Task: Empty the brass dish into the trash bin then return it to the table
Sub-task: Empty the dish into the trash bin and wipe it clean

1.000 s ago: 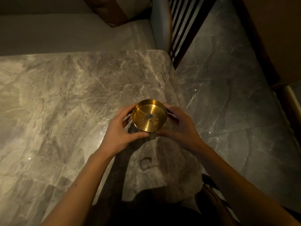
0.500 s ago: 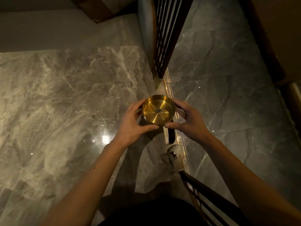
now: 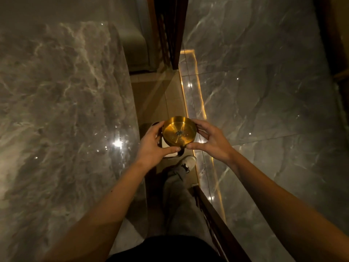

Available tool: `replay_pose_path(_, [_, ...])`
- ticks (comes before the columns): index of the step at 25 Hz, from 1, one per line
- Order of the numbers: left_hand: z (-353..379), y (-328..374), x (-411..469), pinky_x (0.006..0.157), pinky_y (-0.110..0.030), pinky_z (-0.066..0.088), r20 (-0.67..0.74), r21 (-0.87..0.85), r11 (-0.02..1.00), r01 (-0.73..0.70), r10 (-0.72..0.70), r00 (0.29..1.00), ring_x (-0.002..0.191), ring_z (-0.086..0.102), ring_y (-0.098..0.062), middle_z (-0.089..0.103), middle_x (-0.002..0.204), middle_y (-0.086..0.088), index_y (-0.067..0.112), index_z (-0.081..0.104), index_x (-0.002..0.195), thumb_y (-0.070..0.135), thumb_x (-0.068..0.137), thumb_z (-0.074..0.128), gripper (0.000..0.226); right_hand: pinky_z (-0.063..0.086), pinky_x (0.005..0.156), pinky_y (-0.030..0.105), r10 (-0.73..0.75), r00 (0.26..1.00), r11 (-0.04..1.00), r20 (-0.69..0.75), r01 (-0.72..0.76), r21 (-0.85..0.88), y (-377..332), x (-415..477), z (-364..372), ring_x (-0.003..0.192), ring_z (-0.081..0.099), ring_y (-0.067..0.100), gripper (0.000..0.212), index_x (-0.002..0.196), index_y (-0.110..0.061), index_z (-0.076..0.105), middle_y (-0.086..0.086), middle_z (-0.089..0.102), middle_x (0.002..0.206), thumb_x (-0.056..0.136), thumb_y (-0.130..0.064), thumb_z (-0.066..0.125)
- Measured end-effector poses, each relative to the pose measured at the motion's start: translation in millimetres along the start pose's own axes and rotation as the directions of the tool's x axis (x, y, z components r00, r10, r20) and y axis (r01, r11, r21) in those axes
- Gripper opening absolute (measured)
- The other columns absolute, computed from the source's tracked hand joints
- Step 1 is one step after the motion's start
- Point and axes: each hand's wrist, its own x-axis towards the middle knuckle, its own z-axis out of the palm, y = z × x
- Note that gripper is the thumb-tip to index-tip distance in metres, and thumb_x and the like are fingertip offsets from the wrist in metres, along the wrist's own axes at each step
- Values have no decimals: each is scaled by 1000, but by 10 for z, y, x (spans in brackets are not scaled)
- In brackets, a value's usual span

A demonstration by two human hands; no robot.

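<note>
A round brass dish with a small heap of dark grey ash at its centre is held level in the air, just right of the table's edge. My left hand grips its left and near rim. My right hand grips its right and near rim. The grey marble table fills the left of the view. A dark round shape shows partly beneath the dish; I cannot tell what it is. No trash bin is clearly visible.
My leg and a light shoe stand on the tan floor strip between table and a lit floor edge. Dark wooden railings rise ahead and another railing sits near right. A grey marble floor spreads right.
The dish, held in both hands, has moved right off the table top and now hangs past its edge. The view has swung right, showing my leg and shoe.
</note>
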Motion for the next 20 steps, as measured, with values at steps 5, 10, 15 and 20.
replay_pose_path(5, [289, -242, 210, 99, -16, 36, 83, -61, 985, 164, -158, 984, 132, 45, -11, 49, 143, 1, 23, 43, 141, 11, 62, 88, 92, 35, 115, 35, 137, 990, 989, 36, -138, 51, 426, 133, -171, 133, 48, 17, 87, 138, -15, 50, 5, 54, 138, 61, -11, 90])
replay_pose_path(10, [543, -558, 398, 97, -16, 41, 68, -171, 941, 292, -285, 956, 132, 45, -12, 50, 142, 1, 20, 41, 143, 4, 66, 85, 91, 37, 109, 21, 207, 973, 976, 98, -213, 46, 824, 369, -196, 132, 48, 17, 88, 141, -11, 46, 6, 54, 140, 63, -10, 88])
replay_pose_path(15, [741, -953, 641, 75, -10, 50, 44, -244, 882, 403, -405, 913, 119, 59, -17, 63, 120, 2, 15, 49, 135, -3, 64, 84, 81, 36, 107, 19, 245, 948, 964, 205, -261, 55, 1267, 669, -138, 127, 51, 14, 80, 138, -8, 49, 4, 57, 135, 66, -6, 86])
replay_pose_path(20, [910, -1379, 962, 88, -22, 54, -90, -332, 837, 435, -487, 869, 122, 58, -26, 60, 129, -12, 3, 48, 136, -10, 62, 82, 82, 46, 83, 7, 280, 923, 943, 266, -315, 102, 1663, 1017, -88, 101, 62, -7, 63, 127, -9, 56, -5, 64, 114, 70, 5, 79])
